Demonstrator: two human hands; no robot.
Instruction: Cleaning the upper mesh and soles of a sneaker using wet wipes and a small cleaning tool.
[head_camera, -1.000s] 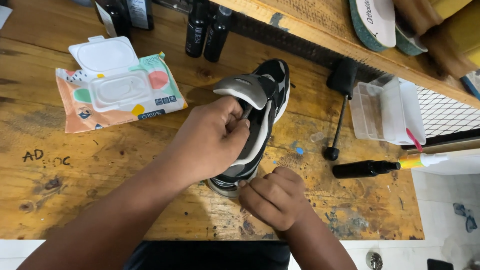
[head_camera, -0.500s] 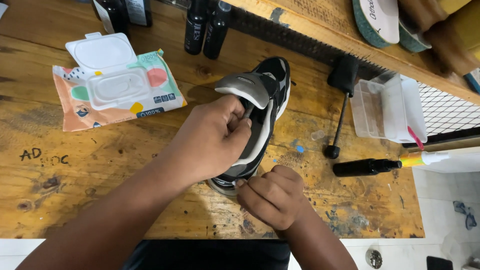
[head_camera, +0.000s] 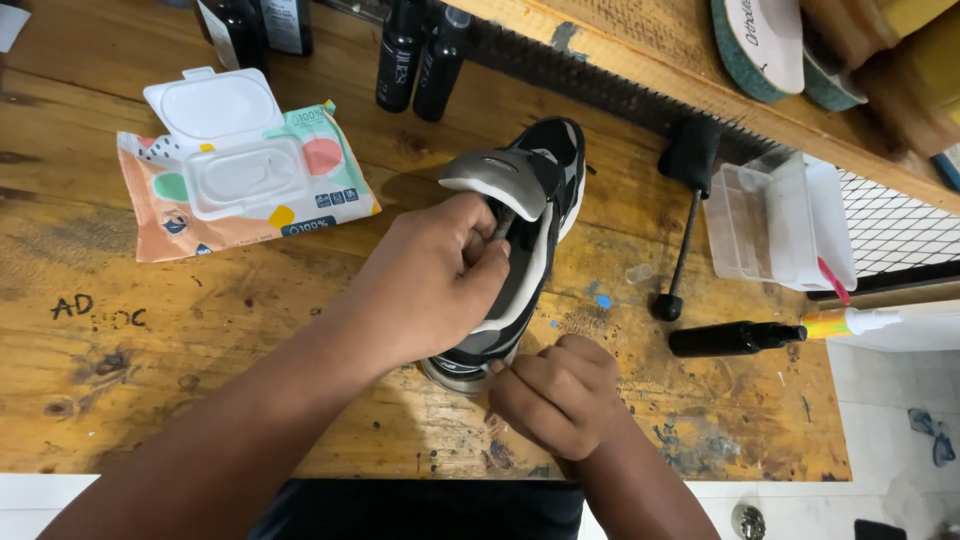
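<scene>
The left hand (head_camera: 425, 280) has its grip closed on the black-and-grey sneaker (head_camera: 520, 230), standing on the desk (head_camera: 250, 330). The right hand (head_camera: 560, 395), fingers curled, pinches the sneaker's near end. A wipes pack (head_camera: 240, 180) lies left of the sneaker.

Shoe (head_camera: 530, 230) on bench (head_camera: 200, 370), centre. Wipes pack (head_camera: 245, 185) to its left; spray bottles (head_camera: 420, 55) behind. Plastic tray (head_camera: 775, 215) to its right, a lying bottle (head_camera: 735, 338) before the tray.

A worn wooden workbench (head_camera: 200, 330), scratched and flecked with paint, fills the view. Along its far edge runs a raised wooden shelf (head_camera: 640, 70) with black wire mesh (head_camera: 890, 235) beneath it. A pale tiled floor (head_camera: 890, 420) shows at the right. Light is even and bright.
</scene>
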